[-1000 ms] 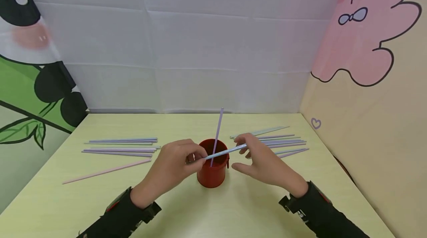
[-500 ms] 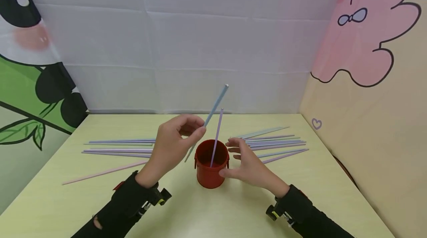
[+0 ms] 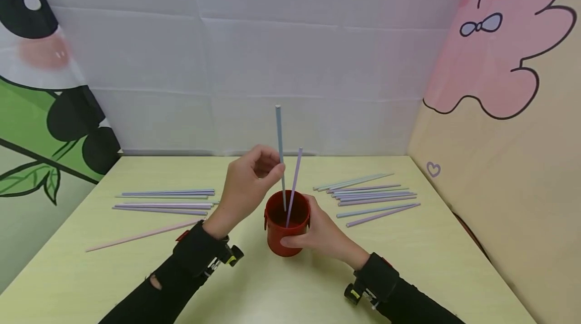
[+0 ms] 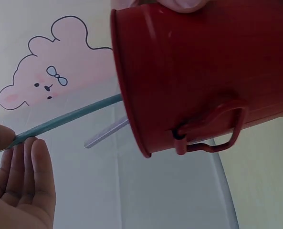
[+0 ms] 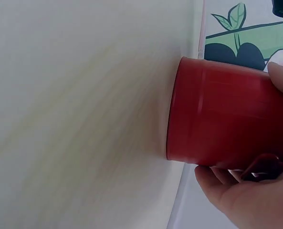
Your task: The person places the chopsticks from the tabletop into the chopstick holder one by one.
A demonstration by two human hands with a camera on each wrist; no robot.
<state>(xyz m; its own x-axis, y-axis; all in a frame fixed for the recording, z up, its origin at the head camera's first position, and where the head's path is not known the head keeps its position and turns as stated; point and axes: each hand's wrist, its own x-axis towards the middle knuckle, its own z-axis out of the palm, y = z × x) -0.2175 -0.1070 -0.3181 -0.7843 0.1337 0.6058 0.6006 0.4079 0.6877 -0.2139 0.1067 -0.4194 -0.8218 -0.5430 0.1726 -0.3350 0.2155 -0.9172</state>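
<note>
In the head view my left hand (image 3: pixel 251 180) pinches a blue straw (image 3: pixel 279 135) between thumb and fingers. The straw stands nearly upright, its lower end inside the red bucket (image 3: pixel 278 238). A purple straw (image 3: pixel 296 175) leans in the same bucket, its top standing clear of the rim. My right hand (image 3: pixel 324 233) grips the bucket's right side, thumb across the front. In the left wrist view the blue straw (image 4: pixel 69 115) runs from my fingers into the bucket's mouth. The right wrist view has my hand (image 5: pixel 256 200) around the bucket (image 5: pixel 227 114), which has small side handles.
Purple, blue and green straws (image 3: pixel 163 207) lie on the left of the table, with a pink straw (image 3: pixel 140 235) in front. Several more straws (image 3: pixel 372 197) lie on the right. A white cloth (image 3: pixel 272 51) hangs behind the table (image 3: pixel 254 293).
The blue straw has turned from nearly level to upright, and its lower end has gone into the bucket. My right hand has let go of the straw and taken hold of the bucket.
</note>
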